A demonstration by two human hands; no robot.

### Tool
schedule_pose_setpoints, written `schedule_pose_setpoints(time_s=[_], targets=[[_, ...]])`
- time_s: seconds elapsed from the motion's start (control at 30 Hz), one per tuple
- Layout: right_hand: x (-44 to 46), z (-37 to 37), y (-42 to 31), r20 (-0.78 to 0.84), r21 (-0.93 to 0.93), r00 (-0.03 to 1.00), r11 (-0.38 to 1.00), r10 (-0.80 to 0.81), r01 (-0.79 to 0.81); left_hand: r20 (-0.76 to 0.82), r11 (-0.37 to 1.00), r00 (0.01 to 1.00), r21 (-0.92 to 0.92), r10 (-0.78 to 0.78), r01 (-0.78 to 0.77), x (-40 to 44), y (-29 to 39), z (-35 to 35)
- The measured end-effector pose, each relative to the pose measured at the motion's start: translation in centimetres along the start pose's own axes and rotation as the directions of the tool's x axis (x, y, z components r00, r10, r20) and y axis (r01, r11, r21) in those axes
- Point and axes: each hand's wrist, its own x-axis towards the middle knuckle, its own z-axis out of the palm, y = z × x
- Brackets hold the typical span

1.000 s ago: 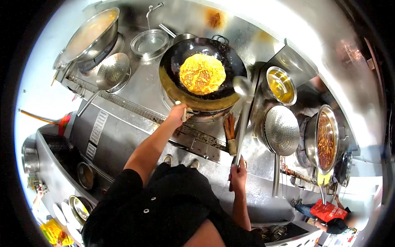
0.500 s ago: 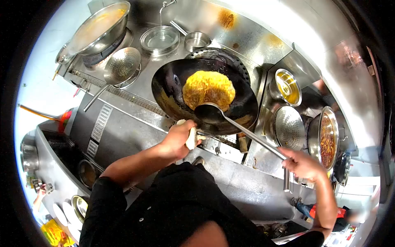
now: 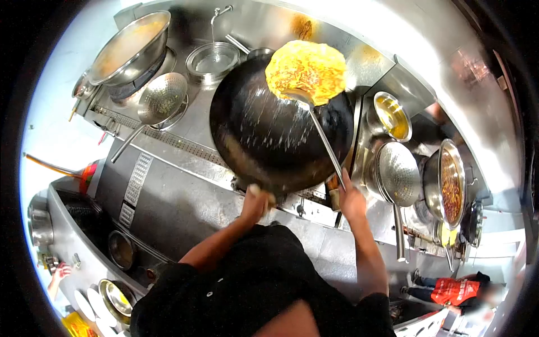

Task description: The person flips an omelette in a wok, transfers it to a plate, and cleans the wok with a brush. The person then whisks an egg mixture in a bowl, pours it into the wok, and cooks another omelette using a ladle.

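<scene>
My left hand is closed round the near handle of a black wok, with a pale cloth bunched in the grip; motion blurs the fingers. The wok tilts up at its near side, and whitish streaks of liquid run across its dark inside. At the far rim, a round yellow omelette with brown patches appears off the wok's surface, its far part overlapping the steel backsplash. My right hand grips the long handle of a metal ladle. Its bowl is at the omelette's near edge, partly covered by it.
To the left stand a large steaming pot and a perforated strainer. On the right are a bowl of yellow liquid, another strainer and a pan of reddish food. A person in a red vest is at the lower right.
The omelette has gone from the wok's middle up to its far rim. The wok has tipped and come nearer me. My right hand has swung left with the ladle, whose bowl moved farther away.
</scene>
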Motion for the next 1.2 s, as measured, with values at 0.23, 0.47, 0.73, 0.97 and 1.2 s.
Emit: schedule_pose_setpoints(time_s=[0.23,0.47,0.73,0.97,1.2], targets=[[-6.8,-17.5,2.1,0.315,-0.133,0.949,0.989,-0.014,0.059,-0.086,0.987,0.984,-0.012,-0.159,0.159,3.7,11.8,7.6],[0.9,-20.2,-0.2,0.372,-0.319,0.928,0.933,-0.04,0.168,-0.225,0.977,0.952,0.013,-0.206,0.214,11.1,6.6,5.7],[2.7,-21.3,1.1,0.28,-0.256,0.96,0.962,-0.018,0.093,-0.035,0.948,0.948,-0.056,-0.317,0.315,12.6,7.5,4.7],[10.6,-13.1,-1.5,0.196,-0.176,0.978,0.984,0.071,-0.036,0.101,0.925,0.961,-0.262,-0.257,0.275,8.8,6.2,-3.0],[13.3,-13.6,-3.7,0.252,-0.331,0.967,0.937,-0.027,0.112,-0.284,0.975,0.935,-0.125,-0.211,0.182,7.2,6.4,-1.0]])
